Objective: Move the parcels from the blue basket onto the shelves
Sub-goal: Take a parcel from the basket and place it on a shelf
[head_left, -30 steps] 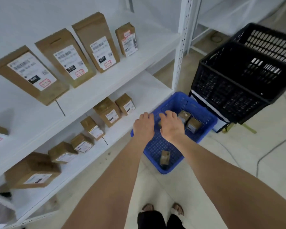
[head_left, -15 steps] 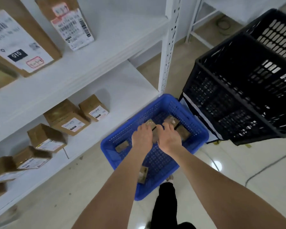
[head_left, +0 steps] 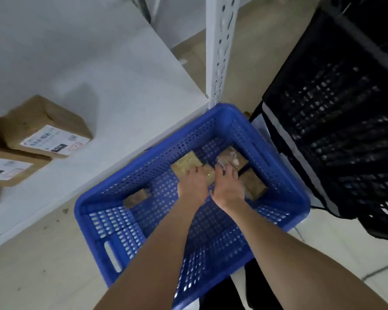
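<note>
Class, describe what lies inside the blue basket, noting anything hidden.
A lone brown parcel at left, a parcel cluster at the far end. Left hand and right hand cover the cluster's middle.

The lowest white shelf point(head_left: 121, 90) sits close above the floor and reaches to a perforated white upright point(head_left: 220, 48) at its front corner. At its left end lies a brown cardboard box point(head_left: 47, 128) with a white label facing forward. A second labelled box point(head_left: 7, 168) lies just beside it at the picture's edge. The rest of the board is bare.

The floor point(head_left: 43, 265) is pale and tiled, with a few dark specks near the shelf. A blue basket point(head_left: 222, 109) stands on it, its far corner against the upright. Black crates point(head_left: 334, 108) stand just beside the basket on the right.
</note>
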Tool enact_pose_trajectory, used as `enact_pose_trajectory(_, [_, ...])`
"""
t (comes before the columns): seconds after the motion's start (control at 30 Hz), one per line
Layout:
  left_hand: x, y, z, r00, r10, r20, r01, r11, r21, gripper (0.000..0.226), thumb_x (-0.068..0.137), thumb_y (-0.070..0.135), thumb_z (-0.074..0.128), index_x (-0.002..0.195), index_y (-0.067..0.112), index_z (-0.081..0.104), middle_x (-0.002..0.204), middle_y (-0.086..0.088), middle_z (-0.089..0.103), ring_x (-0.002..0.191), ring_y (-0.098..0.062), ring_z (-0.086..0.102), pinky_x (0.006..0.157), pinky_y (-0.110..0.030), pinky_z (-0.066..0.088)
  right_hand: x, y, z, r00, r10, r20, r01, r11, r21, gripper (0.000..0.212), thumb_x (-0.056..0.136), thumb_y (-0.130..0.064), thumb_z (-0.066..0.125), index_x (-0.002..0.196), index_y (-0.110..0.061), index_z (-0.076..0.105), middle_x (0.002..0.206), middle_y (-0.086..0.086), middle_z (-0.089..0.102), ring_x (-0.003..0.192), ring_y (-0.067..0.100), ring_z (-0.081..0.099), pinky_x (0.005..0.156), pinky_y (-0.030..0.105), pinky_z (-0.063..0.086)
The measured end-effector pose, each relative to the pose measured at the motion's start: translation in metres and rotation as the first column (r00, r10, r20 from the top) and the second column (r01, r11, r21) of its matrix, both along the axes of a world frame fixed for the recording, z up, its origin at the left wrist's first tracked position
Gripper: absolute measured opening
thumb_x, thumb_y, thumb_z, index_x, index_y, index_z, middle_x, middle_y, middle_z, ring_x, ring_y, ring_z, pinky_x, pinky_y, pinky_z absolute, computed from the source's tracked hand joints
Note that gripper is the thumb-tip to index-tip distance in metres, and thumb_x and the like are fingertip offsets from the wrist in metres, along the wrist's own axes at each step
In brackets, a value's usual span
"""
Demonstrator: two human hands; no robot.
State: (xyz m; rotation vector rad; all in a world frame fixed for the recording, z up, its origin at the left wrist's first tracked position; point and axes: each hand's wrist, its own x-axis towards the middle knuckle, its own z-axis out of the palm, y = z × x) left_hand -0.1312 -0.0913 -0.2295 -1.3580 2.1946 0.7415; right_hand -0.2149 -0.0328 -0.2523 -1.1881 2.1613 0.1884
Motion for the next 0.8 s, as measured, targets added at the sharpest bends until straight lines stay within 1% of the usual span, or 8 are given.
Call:
enact_pose_trajectory(0.1, [-0.022,-0.004,-0.060,0.999,0.043,0.004,-0.043,0.999,0.016,0.049,0.093,0.013,0.051,0.139,0.011,0.036,0.138,-0.009,0.037,0.124,-0.028,0.044,0.087,-0.043,0.049,-0.028,-0.013,-0.060,0.999,-0.027,-0.022,0.027,1.000,0.005,0.077,0.090,-0.028,0.063,0.149,-0.017,0.014,0.154,0.015,0.013,0.139,0.032,0.023,0.109,0.041,0.032])
enact_pose_trajectory(0.27, [-0.039,-0.010,-0.143,0.998,0.027,0.052,-0.029,0.999,0.027,0.054,0.094,0.012,0.048,0.144,0.009,0.028,0.142,-0.010,0.031,0.127,-0.028,0.040,0.089,-0.044,0.050,-0.061,-0.034,-0.148,0.990,0.014,-0.144,-0.022,0.998,-0.054,0.074,0.092,-0.041,0.058,0.148,-0.015,0.018,0.154,0.016,0.016,0.138,0.034,0.025,0.112,0.047,0.025])
enact_pose_trajectory(0.33, [-0.038,-0.011,-0.164,0.998,0.026,0.062,-0.028,0.999,0.030,0.056,0.094,0.013,0.048,0.145,0.010,0.025,0.144,-0.010,0.030,0.128,-0.028,0.040,0.088,-0.043,0.050,-0.070,-0.039,-0.172,0.983,0.041,-0.177,-0.054,0.996,-0.075,0.076,0.090,-0.043,0.061,0.147,-0.018,0.019,0.154,0.014,0.014,0.138,0.035,0.025,0.109,0.049,0.028])
enact_pose_trajectory(0.43, [-0.031,-0.013,-0.184,0.994,0.082,0.069,-0.086,0.995,0.054,0.059,0.094,0.013,0.048,0.147,0.014,0.022,0.147,-0.007,0.027,0.131,-0.027,0.038,0.090,-0.044,0.049,-0.077,-0.043,-0.188,0.976,0.051,-0.214,-0.070,0.994,-0.084,0.071,0.088,-0.035,0.064,0.144,-0.023,0.022,0.153,0.016,0.016,0.131,0.039,0.029,0.102,0.052,0.035])
enact_pose_trajectory(0.5, [-0.024,-0.013,-0.188,0.988,0.132,0.081,-0.138,0.988,0.076,0.060,0.094,0.013,0.049,0.148,0.015,0.021,0.148,-0.007,0.026,0.132,-0.027,0.037,0.092,-0.046,0.049,-0.077,-0.044,-0.189,0.968,0.072,-0.239,-0.088,0.994,-0.060,0.073,0.086,-0.034,0.066,0.144,-0.024,0.023,0.149,0.018,0.025,0.128,0.039,0.032,0.101,0.049,0.035])
enact_pose_trajectory(0.63, [-0.010,-0.008,-0.163,0.976,0.190,0.105,-0.199,0.976,0.084,0.056,0.095,0.014,0.047,0.146,0.015,0.024,0.145,-0.007,0.030,0.130,-0.028,0.039,0.093,-0.048,0.048,-0.063,-0.036,-0.160,0.980,0.104,-0.171,-0.103,0.995,0.015,0.087,0.076,-0.053,0.070,0.143,-0.024,0.024,0.139,0.016,0.038,0.123,0.038,0.037,0.098,0.044,0.037])
enact_pose_trajectory(0.7, [0.001,-0.006,-0.132,0.966,0.240,0.100,-0.248,0.966,0.077,0.053,0.095,0.013,0.046,0.145,0.015,0.028,0.144,-0.007,0.032,0.127,-0.029,0.043,0.090,-0.046,0.050,-0.054,-0.033,-0.129,0.996,0.025,-0.087,-0.026,1.000,-0.011,0.089,0.074,-0.055,0.070,0.144,-0.026,0.023,0.141,0.015,0.037,0.125,0.038,0.037,0.098,0.044,0.037])
enact_pose_trajectory(0.8, [0.019,-0.007,-0.070,0.924,0.374,0.081,-0.378,0.924,0.046,0.047,0.096,0.015,0.045,0.141,0.012,0.032,0.143,-0.009,0.033,0.124,-0.031,0.046,0.089,-0.045,0.046,-0.042,-0.033,-0.066,0.980,-0.160,0.121,0.165,0.986,-0.027,0.092,0.074,-0.050,0.071,0.148,-0.028,0.021,0.148,0.012,0.034,0.131,0.036,0.033,0.102,0.045,0.037])
